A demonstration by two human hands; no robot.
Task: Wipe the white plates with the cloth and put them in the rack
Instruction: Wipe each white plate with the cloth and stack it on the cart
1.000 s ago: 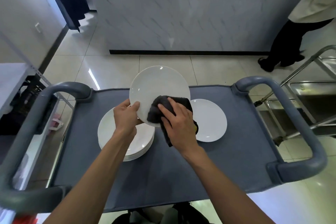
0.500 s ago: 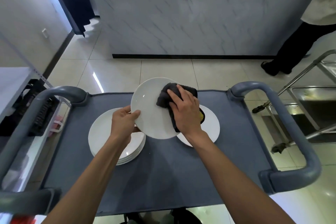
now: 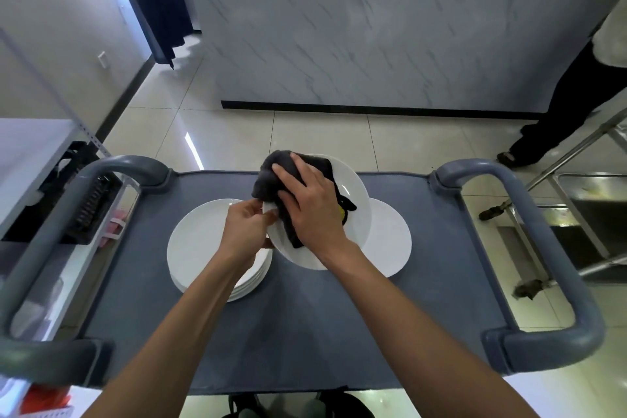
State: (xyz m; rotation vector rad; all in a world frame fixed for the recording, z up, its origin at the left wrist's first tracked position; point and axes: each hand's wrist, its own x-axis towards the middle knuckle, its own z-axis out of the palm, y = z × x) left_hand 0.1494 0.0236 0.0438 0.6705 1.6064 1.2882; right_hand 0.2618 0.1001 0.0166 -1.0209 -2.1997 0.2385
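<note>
Wiping goes best with the white plate (image 3: 353, 214) held steady above the cart (image 3: 305, 332) near its far edge: the left hand (image 3: 246, 231) pinches its rim while the right hand (image 3: 310, 210) presses the dark cloth (image 3: 268, 176) flat, fingers spread; sweep right out to the rim.

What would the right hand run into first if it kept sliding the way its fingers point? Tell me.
Probably nothing on the cart: the right hand points up-left over the cloth, past the held plate rim, toward floor. Depth unclear.
</note>
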